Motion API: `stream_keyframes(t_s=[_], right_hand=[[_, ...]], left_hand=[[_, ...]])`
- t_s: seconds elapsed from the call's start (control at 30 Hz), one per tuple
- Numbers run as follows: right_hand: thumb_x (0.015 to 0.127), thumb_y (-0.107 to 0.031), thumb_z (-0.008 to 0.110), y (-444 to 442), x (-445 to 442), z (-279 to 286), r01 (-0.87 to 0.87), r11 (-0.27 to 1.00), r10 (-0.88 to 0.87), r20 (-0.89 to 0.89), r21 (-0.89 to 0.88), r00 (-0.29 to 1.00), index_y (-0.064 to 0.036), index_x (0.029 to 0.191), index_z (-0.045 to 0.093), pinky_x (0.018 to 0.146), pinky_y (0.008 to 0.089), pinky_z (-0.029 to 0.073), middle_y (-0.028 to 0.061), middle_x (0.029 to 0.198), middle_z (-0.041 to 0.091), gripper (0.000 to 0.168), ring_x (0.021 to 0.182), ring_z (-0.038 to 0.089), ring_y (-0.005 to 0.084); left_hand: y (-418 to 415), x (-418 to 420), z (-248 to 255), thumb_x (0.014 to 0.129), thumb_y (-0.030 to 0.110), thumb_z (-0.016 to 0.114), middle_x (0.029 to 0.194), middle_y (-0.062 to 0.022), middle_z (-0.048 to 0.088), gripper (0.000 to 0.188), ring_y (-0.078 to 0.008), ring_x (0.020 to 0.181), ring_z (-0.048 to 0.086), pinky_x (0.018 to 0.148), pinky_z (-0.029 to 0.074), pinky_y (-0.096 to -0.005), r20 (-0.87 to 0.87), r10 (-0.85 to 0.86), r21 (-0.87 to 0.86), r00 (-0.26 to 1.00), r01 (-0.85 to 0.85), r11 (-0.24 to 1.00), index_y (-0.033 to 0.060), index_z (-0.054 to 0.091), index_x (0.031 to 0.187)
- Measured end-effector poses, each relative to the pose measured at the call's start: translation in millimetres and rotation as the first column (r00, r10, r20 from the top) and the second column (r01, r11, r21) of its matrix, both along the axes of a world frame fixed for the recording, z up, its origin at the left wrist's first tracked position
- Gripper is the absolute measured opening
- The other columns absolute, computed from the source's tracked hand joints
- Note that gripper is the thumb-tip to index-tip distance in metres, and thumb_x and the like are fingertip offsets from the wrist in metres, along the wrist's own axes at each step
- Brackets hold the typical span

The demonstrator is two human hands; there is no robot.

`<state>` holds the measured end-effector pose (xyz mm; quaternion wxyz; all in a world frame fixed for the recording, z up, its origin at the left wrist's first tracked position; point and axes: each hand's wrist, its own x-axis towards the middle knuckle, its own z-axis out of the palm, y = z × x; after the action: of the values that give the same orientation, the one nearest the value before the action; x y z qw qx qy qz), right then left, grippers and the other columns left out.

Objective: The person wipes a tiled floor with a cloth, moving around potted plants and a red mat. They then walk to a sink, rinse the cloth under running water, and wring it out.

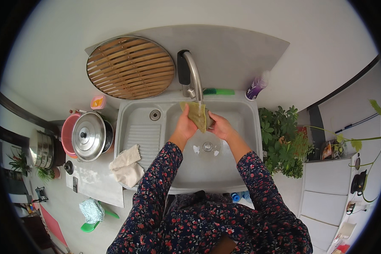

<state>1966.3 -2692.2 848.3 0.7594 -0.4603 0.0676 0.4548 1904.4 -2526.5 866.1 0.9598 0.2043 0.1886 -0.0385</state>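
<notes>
Both my hands are over the grey sink (206,174), below the curved metal faucet (195,71). Between them is a thin yellow-green cloth (195,115), spread open and tilted under the stream of water. My left hand (186,124) grips its left side with the thumb on top. The right side of the cloth, darker and partly folded, is held by my right hand (221,125). Just below the hands shows the round drain (207,146), with bright reflections beside it. Part of each hand's fingers is hidden behind the cloth.
A green brush (219,91) and a purple bottle (256,87) stand along the sink's back ledge. A round bamboo rack (130,67) leans at the wall. Beige cloth (127,165) drapes over the left drainboard. Potted plants (279,139) crowd the right side; a metal lid (88,136) lies left.
</notes>
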Motion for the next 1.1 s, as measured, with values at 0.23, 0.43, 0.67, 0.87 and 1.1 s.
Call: stream_keyframes(t_s=[0.23,0.43,0.67,0.87,1.1], right_hand=[[0.094,-0.03,0.064,0,7,21,0.134,0.991,-0.134,0.12,0.008,0.984,-0.015,0.109,0.057,0.091,0.0375,0.048,0.0007,0.108,0.061,0.021,0.103,0.058,0.0153],[0.095,-0.029,0.063,10,-6,36,0.056,0.998,-0.049,0.187,-0.033,0.981,-0.014,0.108,0.056,0.092,0.0382,0.048,0.0008,0.107,0.06,0.021,0.102,0.058,0.0149],[0.097,-0.03,0.057,7,-1,33,0.201,0.961,-0.198,-0.034,0.191,0.98,-0.01,0.119,0.056,0.097,0.0422,0.046,0.0058,0.121,0.06,0.029,0.114,0.057,0.0219],[0.1,-0.027,0.053,-1,-2,20,0.328,0.91,-0.304,-0.13,0.252,0.944,-0.01,0.133,0.05,0.098,0.0437,0.045,0.0071,0.128,0.058,0.037,0.119,0.055,0.0243],[0.102,-0.026,0.049,17,-16,36,0.241,0.913,-0.208,-0.134,0.33,0.969,-0.009,0.134,0.046,0.098,0.044,0.047,0.0085,0.13,0.055,0.036,0.119,0.055,0.0256]], left_hand=[[12,-15,-10,0.089,0.046,0.067,0.128,-0.0056,0.052,0.065,-0.0256,0.126,0.046,0.105,0.039,-0.0522,-0.306,0.016,0.278,0.952,0.074,0.958,0.0094,0.044,0.137],[1,-17,4,0.089,0.031,0.071,0.126,-0.0075,0.053,0.056,-0.0258,0.119,0.05,0.101,0.043,-0.0524,-0.268,-0.089,0.285,0.959,0.168,0.944,0.0091,0.044,0.133],[19,-37,-39,0.095,0.002,0.045,0.12,-0.0103,0.057,0.03,-0.0259,0.108,0.059,0.101,0.048,-0.047,-0.295,0.094,0.07,0.951,-0.077,0.995,0.006,0.05,0.124],[28,-79,-60,0.093,0.0,0.045,0.12,-0.012,0.059,0.029,-0.0293,0.112,0.059,0.102,0.047,-0.0487,-0.179,0.103,0.092,0.978,-0.087,0.992,0.0053,0.05,0.122],[17,-82,-44,0.101,0.026,0.049,0.142,-0.0147,0.042,0.045,-0.0335,0.122,0.05,0.106,0.041,-0.0509,-0.389,0.047,0.164,0.92,0.019,0.986,0.0102,0.038,0.142]])
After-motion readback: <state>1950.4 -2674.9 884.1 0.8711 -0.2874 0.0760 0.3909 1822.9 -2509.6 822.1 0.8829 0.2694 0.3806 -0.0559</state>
